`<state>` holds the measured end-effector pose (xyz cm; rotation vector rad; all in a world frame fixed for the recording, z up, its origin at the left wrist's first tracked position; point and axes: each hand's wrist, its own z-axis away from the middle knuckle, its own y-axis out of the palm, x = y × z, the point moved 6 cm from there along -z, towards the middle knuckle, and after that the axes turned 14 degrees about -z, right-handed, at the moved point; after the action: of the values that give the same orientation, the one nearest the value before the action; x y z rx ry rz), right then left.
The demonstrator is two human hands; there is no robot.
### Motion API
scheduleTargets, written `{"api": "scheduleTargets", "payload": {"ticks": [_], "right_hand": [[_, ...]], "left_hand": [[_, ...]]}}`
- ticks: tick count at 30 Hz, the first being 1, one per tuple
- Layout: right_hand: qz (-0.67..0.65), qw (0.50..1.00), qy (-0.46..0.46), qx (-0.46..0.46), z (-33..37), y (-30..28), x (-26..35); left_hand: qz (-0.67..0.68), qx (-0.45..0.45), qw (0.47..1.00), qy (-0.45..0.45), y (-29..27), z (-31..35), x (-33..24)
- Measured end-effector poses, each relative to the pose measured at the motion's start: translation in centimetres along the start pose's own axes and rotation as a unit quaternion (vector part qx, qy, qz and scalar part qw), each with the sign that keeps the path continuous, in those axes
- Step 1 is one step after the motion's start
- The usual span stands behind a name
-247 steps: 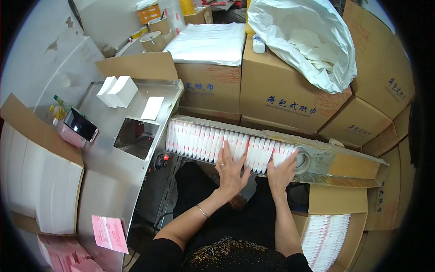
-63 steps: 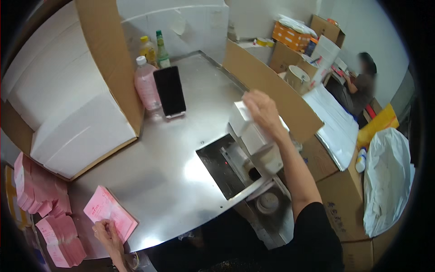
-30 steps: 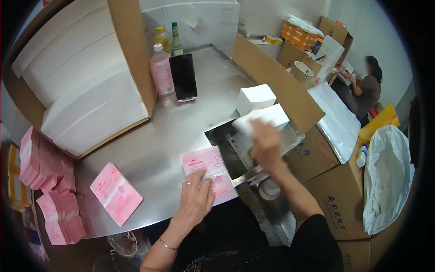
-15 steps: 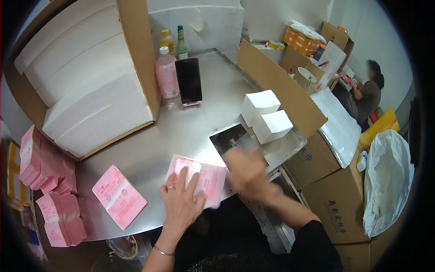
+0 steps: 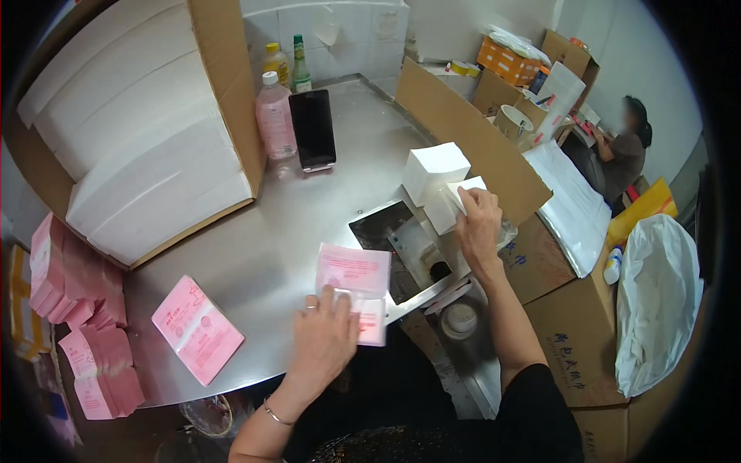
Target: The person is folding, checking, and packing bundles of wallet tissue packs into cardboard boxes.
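A flat pink plastic pouch (image 5: 356, 279) lies on the steel table (image 5: 255, 255) near its front edge. My left hand (image 5: 324, 339) presses down on the pouch's near end, fingers spread. My right hand (image 5: 478, 224) reaches to the right and rests on the nearer of two white stacks of folded tissue (image 5: 451, 204); the other stack (image 5: 434, 170) stands just behind it. Between the hands a dark square opening (image 5: 390, 239) is set into the table.
A second pink pouch (image 5: 197, 328) lies at the left front; piles of pink pouches (image 5: 69, 293) sit off the left edge. A large carton of white sheets (image 5: 147, 147), a pink bottle (image 5: 275, 116), a black phone (image 5: 312, 127) stand behind. Another person (image 5: 621, 154) sits far right.
My right hand has left the pouch and reached right to the white stacks. My left hand stays on the pouch, which has slid a little to the right.
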<state>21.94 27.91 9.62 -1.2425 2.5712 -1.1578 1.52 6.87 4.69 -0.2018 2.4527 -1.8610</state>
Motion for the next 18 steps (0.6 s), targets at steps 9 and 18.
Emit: {"api": "scheduleTargets", "payload": {"ticks": [9, 18], "right_hand": [[-0.308, 0.896, -0.265, 0.181, 10.0, 3.0, 17.4], [-0.175, 0.915, 0.092, 0.351, 5.5, 12.5, 5.1]], "left_hand": [[0.077, -0.035, 0.996, 0.032, -1.4, -0.2, 1.9], [0.179, -0.028, 0.983, 0.019, -2.3, 3.1, 3.3]]}}
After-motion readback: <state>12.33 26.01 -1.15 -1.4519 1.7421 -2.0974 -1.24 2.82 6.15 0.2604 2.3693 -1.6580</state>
